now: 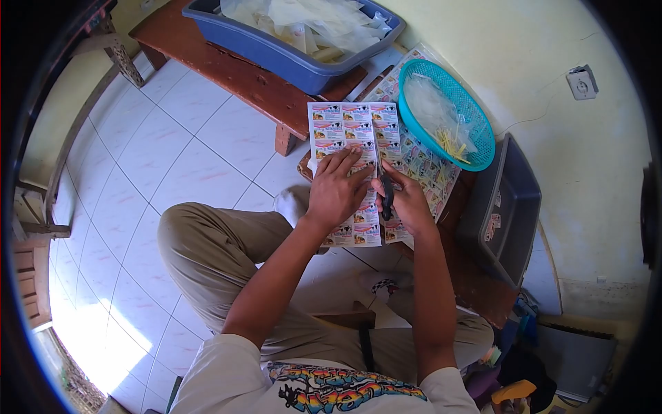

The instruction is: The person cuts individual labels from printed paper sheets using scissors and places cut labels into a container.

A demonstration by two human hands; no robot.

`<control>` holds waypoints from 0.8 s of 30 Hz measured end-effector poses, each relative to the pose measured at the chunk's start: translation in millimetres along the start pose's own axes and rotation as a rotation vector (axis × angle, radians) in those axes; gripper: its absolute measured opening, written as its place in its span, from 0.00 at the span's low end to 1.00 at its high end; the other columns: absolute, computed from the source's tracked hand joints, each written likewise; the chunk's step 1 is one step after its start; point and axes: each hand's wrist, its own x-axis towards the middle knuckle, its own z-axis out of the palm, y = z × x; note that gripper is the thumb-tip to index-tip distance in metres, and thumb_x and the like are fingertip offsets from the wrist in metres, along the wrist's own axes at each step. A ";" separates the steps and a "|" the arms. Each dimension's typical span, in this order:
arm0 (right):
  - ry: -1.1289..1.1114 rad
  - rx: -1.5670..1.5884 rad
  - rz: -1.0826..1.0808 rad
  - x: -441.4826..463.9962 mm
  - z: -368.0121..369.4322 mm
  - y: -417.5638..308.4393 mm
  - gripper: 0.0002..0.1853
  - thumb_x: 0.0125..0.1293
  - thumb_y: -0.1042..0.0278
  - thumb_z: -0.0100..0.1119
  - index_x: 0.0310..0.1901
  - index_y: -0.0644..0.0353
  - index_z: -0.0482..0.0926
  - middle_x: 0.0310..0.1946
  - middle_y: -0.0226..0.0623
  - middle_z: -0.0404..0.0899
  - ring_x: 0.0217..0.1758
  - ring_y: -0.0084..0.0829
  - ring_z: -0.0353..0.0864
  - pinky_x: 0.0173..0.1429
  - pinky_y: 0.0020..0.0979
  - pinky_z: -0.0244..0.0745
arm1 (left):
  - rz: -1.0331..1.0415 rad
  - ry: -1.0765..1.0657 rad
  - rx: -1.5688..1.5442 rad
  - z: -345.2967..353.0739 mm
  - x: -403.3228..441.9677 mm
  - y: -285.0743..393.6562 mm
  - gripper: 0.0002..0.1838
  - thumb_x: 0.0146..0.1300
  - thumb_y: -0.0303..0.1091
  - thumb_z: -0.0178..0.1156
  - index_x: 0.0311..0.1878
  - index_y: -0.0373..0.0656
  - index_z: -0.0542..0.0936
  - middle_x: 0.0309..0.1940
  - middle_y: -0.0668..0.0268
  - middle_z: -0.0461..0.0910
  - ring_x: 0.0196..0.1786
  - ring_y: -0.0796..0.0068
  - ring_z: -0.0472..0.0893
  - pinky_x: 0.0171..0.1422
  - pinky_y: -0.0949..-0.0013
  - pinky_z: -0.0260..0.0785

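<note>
A sheet of printed labels [329, 125] in rows and columns lies before me over the bench. My left hand [337, 188] rests on it with the fingers stretched out flat, the thumb side close to the cut. Black-handled scissors [387, 196] are gripped in my right hand [409, 207], their blades pointing away from me along the line between two label columns. A gap runs from the near edge up to the scissors, parting a right-hand strip [391, 231] from the wider left part. The fingers of my right hand partly hide the handles.
More printed sheets [431, 172] lie under a turquoise basket [486, 124] holding clear plastic and yellowish strips. A grey bin [514, 207] with a few label pieces stands at right. A blue-grey tub [303, 65] of plastic bags sits on the wooden bench [227, 65]. A wall socket [582, 83] is at upper right.
</note>
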 end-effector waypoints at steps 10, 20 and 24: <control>-0.002 -0.030 -0.020 -3.2 2.6 -5.9 0.40 0.73 0.64 0.74 0.81 0.69 0.65 0.32 0.26 0.79 0.31 0.19 0.79 0.37 0.26 0.76 | 0.001 0.000 -0.008 -0.7 1.1 0.0 0.18 0.66 0.39 0.69 0.57 0.49 0.90 0.67 0.54 0.82 0.75 0.54 0.75 0.80 0.51 0.62; 0.011 0.061 -0.020 4.9 -0.5 8.2 0.41 0.71 0.62 0.76 0.80 0.66 0.68 0.33 0.25 0.81 0.31 0.18 0.82 0.37 0.25 0.79 | -0.004 -0.022 -0.005 -0.9 0.6 -0.3 0.17 0.66 0.39 0.69 0.57 0.50 0.90 0.68 0.55 0.82 0.76 0.54 0.75 0.80 0.51 0.61; 0.006 0.144 -0.029 6.5 1.3 4.8 0.38 0.72 0.62 0.76 0.78 0.68 0.70 0.33 0.26 0.81 0.31 0.19 0.82 0.38 0.26 0.79 | -0.002 -0.018 -0.007 -0.9 0.5 -0.8 0.18 0.65 0.39 0.69 0.58 0.50 0.90 0.68 0.55 0.82 0.76 0.54 0.75 0.80 0.50 0.61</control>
